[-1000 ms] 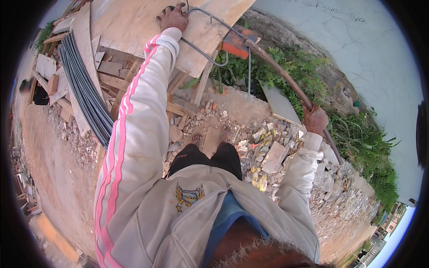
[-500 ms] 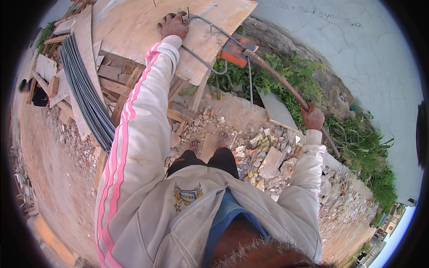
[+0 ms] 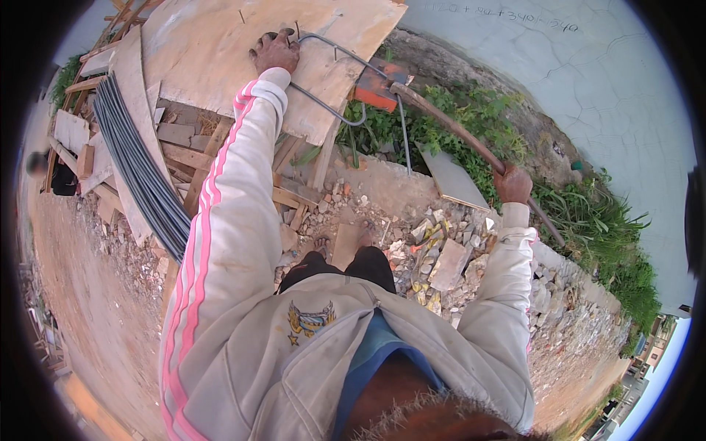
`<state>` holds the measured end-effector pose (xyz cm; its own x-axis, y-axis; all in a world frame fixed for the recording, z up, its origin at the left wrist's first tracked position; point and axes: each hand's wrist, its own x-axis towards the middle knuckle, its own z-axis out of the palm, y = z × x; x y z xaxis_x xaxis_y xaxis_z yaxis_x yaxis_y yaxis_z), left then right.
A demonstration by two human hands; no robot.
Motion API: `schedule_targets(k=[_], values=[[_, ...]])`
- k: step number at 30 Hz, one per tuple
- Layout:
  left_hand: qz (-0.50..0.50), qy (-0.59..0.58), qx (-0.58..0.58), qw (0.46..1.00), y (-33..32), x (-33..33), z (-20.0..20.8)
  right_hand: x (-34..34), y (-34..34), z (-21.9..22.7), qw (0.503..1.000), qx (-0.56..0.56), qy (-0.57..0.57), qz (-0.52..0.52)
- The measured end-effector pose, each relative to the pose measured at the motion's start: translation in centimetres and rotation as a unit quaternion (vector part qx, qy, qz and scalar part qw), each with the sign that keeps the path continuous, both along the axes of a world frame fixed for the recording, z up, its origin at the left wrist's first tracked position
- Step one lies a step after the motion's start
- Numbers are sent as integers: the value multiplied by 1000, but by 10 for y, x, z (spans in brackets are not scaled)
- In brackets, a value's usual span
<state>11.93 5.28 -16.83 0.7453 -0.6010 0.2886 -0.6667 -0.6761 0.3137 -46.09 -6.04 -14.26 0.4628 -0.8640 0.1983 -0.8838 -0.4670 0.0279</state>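
My left hand (image 3: 275,50) reaches far forward and presses on a bent steel rod (image 3: 346,53) lying on a wooden board (image 3: 220,51) that serves as a bench top. My right hand (image 3: 512,184) is closed around the long brown handle (image 3: 456,132) of a bending tool whose orange head (image 3: 373,90) sits at the board's edge, hooked on the rod. The rod turns a corner and one leg (image 3: 404,136) hangs down past the board. My feet stand on rubble below.
A bundle of long grey steel rods (image 3: 140,169) lies left of the board on timber scraps. Broken bricks and stones (image 3: 441,257) cover the ground underfoot. Green weeds (image 3: 471,117) and a pale cracked wall (image 3: 588,81) are at right.
My left hand and the rod have slid slightly farther up the board. My right hand has swung the handle a little to the right and lower.
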Motion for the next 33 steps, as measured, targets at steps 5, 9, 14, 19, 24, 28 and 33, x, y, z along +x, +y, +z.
schedule_targets(k=[5, 9, 14, 19, 24, 28, 33], values=[[-6, 25, -7, 1000, -2, -1, 3, -2, 4, -9, 1000, -23, -3, -4], [-11, 29, -20, 999, -1, -4, 4, -6, 0, -19, 1000, -14, -4, -8], [-8, 26, -19, 999, -1, -3, 2, -5, 0, -12, 1000, -1, 6, -9], [-11, 25, -16, 1000, 0, -2, 2, -7, -2, -9, 1000, 4, 18, -14], [0, 16, 7, 1000, 0, -2, 5, -5, -6, -10, 1000, 3, 25, -14], [6, 18, 1, 1000, -1, -2, 4, -8, -4, -17, 1000, 0, 10, -16], [-5, 14, -10, 1000, 0, 0, 0, -9, 6, -20, 1000, -14, -2, -18]])
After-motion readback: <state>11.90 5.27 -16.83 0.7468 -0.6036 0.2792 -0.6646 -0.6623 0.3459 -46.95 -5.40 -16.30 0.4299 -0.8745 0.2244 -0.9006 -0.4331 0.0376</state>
